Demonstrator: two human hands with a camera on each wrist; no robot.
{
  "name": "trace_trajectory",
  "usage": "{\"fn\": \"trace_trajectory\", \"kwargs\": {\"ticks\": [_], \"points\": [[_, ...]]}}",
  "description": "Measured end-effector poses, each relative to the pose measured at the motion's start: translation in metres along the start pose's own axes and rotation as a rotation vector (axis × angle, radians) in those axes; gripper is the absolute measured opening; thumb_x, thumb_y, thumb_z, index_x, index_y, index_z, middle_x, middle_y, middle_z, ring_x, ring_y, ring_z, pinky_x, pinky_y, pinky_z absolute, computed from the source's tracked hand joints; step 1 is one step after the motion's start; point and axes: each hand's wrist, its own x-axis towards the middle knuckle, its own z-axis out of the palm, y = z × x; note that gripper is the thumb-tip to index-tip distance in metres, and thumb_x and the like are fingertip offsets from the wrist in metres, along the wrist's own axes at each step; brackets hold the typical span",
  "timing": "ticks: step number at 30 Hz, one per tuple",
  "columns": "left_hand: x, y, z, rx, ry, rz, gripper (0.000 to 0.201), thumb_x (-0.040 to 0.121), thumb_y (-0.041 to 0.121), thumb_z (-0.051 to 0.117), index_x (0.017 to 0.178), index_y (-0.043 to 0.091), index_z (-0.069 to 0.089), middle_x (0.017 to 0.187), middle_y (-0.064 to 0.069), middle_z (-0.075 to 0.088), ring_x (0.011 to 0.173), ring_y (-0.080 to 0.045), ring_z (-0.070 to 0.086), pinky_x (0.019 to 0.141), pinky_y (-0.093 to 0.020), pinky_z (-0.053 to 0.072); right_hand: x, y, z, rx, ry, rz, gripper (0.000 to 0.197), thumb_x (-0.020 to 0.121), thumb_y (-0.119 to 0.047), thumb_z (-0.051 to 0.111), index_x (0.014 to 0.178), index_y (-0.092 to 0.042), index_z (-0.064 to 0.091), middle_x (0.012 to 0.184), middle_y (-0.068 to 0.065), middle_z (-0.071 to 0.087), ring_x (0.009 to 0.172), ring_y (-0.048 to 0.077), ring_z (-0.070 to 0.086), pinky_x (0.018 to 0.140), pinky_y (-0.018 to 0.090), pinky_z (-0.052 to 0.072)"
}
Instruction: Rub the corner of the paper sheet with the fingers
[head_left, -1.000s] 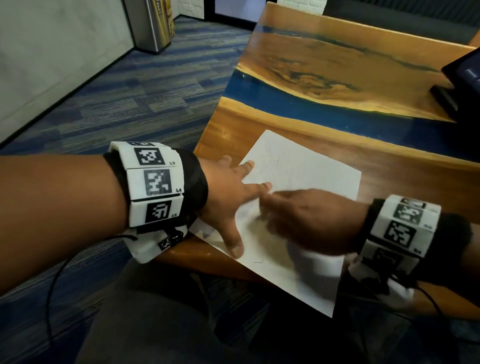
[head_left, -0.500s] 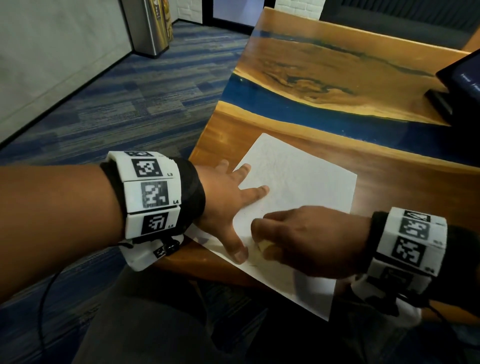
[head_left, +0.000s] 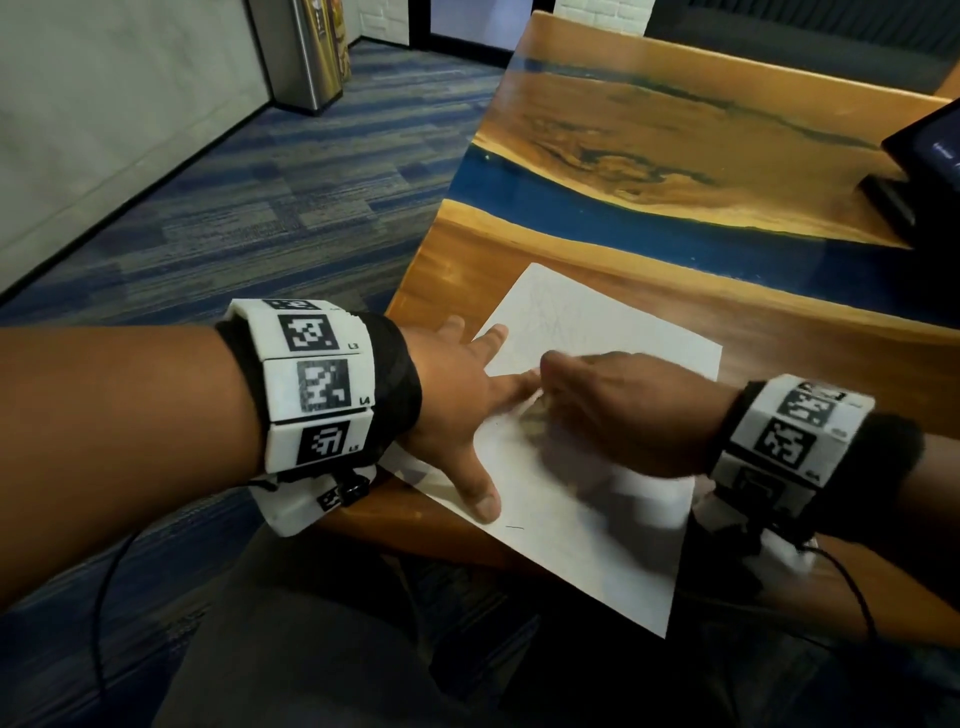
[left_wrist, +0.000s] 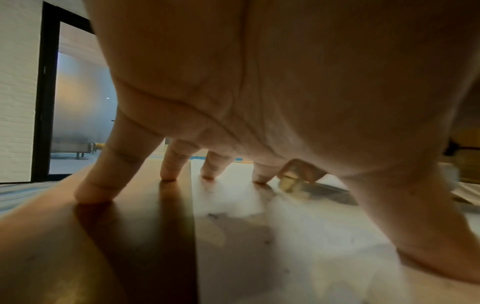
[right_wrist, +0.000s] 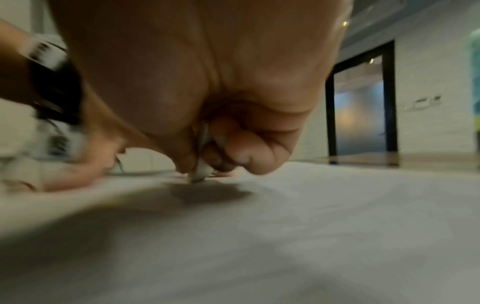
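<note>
A white sheet of paper (head_left: 597, 322) with faint pencil lines lies at the near left corner of the wooden table (head_left: 623, 130). My left hand (head_left: 462, 395) lies flat with spread fingers and presses the sheet's left part; the little and ring fingertips rest on bare wood. In the left wrist view the fingertips (left_wrist: 168, 174) stand on wood and paper (left_wrist: 285, 236). My right hand (head_left: 597, 400) is curled and blurred, right beside the left forefinger. It pinches a small whitish block (right_wrist: 201, 172) whose tip presses on the paper (right_wrist: 311, 226). The block (left_wrist: 288, 182) also shows past the left fingers.
A blue band (head_left: 571, 202) crosses the tabletop beyond the sheet. A dark screen on a stand (head_left: 924, 161) sits at the far right. A metal bin (head_left: 311, 52) stands on the striped carpet (head_left: 234, 208) to the left. The paper's near corner overhangs the table edge above my lap.
My right hand slid toward me over the sheet half a second ago and has now gone back up beside the left forefinger. The left hand and the paper stayed put.
</note>
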Motion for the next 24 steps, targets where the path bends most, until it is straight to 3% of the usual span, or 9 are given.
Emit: {"fn": "trace_trajectory", "kwargs": {"ticks": [4,8,10,14,19,24], "points": [[0.0,0.0,-0.001,-0.019,-0.007,0.001,0.135,0.057,0.095,0.061,0.151,0.052,-0.026,0.166,-0.008,-0.029,0.153,-0.048,-0.009,0.114,-0.063,0.028,-0.015,-0.028,0.014,0.067,-0.149,-0.238,0.017,0.099,-0.039,0.044,0.112,-0.028,0.041,0.098,-0.004,0.056,0.081,0.017,0.058,0.073,0.037,0.051],[-0.001,0.0,0.0,-0.013,0.006,0.015,0.127,0.055,0.096,0.06,0.144,0.063,-0.025,0.167,-0.009,-0.026,0.152,-0.049,-0.004,0.112,-0.065,0.033,-0.006,0.002,-0.004,0.013,-0.077,-0.009,0.012,0.098,-0.038,0.046,0.106,-0.031,0.041,0.095,-0.005,0.058,0.077,0.018,0.056,0.071,0.04,0.05],[-0.001,0.0,-0.001,-0.012,0.006,0.012,0.126,0.055,0.096,0.06,0.144,0.064,-0.023,0.167,-0.009,-0.026,0.152,-0.049,-0.004,0.111,-0.064,0.033,-0.009,0.001,-0.002,0.005,-0.041,-0.028,0.011,0.098,-0.038,0.045,0.104,-0.031,0.039,0.092,-0.005,0.056,0.074,0.02,0.055,0.069,0.041,0.051],[-0.001,0.001,-0.003,-0.003,-0.005,0.004,0.128,0.056,0.097,0.058,0.145,0.062,-0.026,0.166,-0.009,-0.028,0.152,-0.049,-0.005,0.112,-0.064,0.03,-0.024,-0.029,0.009,0.036,-0.189,-0.217,0.018,0.099,-0.041,0.041,0.112,-0.029,0.04,0.096,-0.006,0.055,0.079,0.017,0.057,0.072,0.039,0.052],[-0.001,0.001,-0.001,-0.002,0.009,0.008,0.128,0.056,0.095,0.06,0.146,0.062,-0.024,0.167,-0.009,-0.027,0.152,-0.049,-0.003,0.11,-0.063,0.033,-0.01,0.003,-0.004,-0.032,-0.049,0.018,0.017,0.098,-0.04,0.043,0.11,-0.029,0.041,0.096,-0.003,0.06,0.078,0.023,0.058,0.072,0.046,0.052],[-0.001,0.002,-0.004,0.003,-0.005,0.002,0.127,0.056,0.097,0.058,0.145,0.062,-0.026,0.167,-0.009,-0.028,0.152,-0.049,-0.002,0.112,-0.061,0.033,-0.024,-0.032,0.013,-0.003,-0.152,-0.244,0.019,0.098,-0.043,0.042,0.112,-0.032,0.036,0.097,-0.006,0.055,0.076,0.018,0.058,0.068,0.041,0.053]]}}
